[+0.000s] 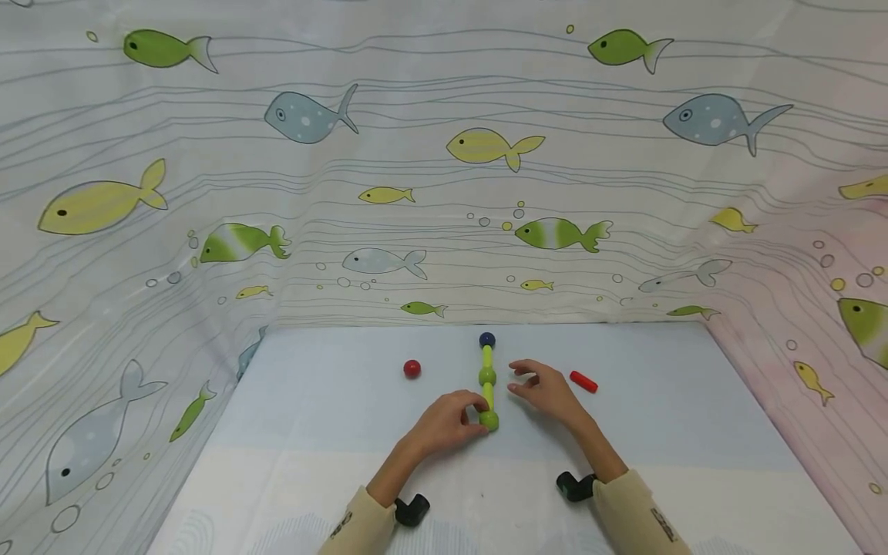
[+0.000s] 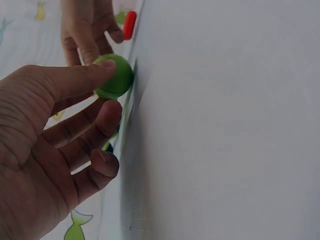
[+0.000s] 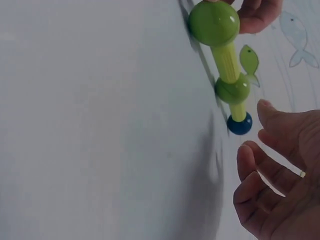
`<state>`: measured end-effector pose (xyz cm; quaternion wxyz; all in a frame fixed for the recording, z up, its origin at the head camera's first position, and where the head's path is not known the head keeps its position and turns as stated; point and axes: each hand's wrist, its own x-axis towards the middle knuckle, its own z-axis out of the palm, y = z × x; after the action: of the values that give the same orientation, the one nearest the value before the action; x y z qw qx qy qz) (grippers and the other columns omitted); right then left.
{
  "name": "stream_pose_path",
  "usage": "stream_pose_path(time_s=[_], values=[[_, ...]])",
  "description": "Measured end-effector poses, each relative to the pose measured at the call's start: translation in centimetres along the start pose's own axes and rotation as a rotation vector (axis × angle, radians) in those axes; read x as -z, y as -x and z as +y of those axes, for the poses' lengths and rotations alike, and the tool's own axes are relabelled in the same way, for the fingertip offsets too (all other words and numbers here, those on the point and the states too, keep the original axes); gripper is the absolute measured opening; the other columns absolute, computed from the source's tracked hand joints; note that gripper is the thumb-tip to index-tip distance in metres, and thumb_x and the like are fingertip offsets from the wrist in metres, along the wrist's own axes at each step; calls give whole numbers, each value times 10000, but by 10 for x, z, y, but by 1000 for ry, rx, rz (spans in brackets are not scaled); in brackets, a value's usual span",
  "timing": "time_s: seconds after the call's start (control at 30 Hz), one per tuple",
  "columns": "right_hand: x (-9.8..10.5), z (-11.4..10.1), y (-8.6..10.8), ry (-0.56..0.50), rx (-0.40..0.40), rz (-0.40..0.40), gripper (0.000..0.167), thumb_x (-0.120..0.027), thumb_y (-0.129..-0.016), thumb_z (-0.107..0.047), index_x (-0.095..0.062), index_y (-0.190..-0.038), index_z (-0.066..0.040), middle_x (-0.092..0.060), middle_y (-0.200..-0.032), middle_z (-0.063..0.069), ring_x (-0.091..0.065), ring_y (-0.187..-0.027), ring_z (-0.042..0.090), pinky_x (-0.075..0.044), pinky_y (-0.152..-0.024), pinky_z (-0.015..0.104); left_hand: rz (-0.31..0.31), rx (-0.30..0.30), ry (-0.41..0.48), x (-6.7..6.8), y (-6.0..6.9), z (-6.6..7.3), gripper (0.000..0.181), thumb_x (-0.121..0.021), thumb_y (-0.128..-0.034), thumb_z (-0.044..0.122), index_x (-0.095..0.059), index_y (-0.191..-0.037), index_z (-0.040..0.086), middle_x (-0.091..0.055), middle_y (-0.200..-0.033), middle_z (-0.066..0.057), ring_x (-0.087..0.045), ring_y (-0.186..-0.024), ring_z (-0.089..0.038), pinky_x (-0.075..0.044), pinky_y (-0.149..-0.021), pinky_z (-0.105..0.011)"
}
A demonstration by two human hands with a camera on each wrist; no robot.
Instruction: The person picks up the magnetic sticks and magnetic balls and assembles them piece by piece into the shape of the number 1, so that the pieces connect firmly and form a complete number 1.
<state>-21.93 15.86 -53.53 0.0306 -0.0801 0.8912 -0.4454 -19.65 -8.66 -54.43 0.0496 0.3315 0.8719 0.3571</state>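
In the head view a straight chain lies on the table: a near green ball [image 1: 489, 421], a yellow-green rod [image 1: 489, 395], a middle green ball [image 1: 487, 376], another rod [image 1: 487, 357] and a dark blue ball [image 1: 487, 340] at the far end. My left hand [image 1: 444, 424] pinches the near green ball [image 2: 115, 77] between thumb and fingers. Just right of the chain is my right hand [image 1: 544, 391], its fingers loosely bent and apart, holding nothing. In the right wrist view a gap separates the right hand [image 3: 280, 175] from the blue ball [image 3: 240, 124].
A red ball [image 1: 412, 368] lies left of the chain, and a red rod [image 1: 583, 381] lies right of my right hand. Fish-patterned cloth [image 1: 430, 223] rises behind the table and along both sides. A black device is on each wrist.
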Motion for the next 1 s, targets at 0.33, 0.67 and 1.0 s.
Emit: stream_pose_path(time_s=[0.33,0.67,1.0], values=[[30,22,4,92,30,36,488,-776,-862,-325,-641,-1280,-111,-669,-1167,67,-603,-929,198,-495,-758,344,-3,29,62,2,-4,-4,300,-796,-847,171,-679,-1123,171,-659,-1038,102,-550,-772,-49,-487,-692,-202],[53,43,13,112,60,115,431,-784,-857,-309,-686,-1227,-113,-693,-1119,57,-580,-914,217,-484,-795,395,-1,55,88,4,-4,-5,296,-796,-848,163,-678,-1119,171,-660,-1053,108,-552,-787,-56,-486,-712,-217],[72,59,21,165,30,149,422,-765,-874,-330,-691,-1218,-97,-683,-1117,92,-554,-958,272,-461,-742,377,-1,53,104,3,-5,-8,289,-800,-843,161,-671,-1102,176,-650,-1023,102,-556,-759,-78,-490,-684,-218]])
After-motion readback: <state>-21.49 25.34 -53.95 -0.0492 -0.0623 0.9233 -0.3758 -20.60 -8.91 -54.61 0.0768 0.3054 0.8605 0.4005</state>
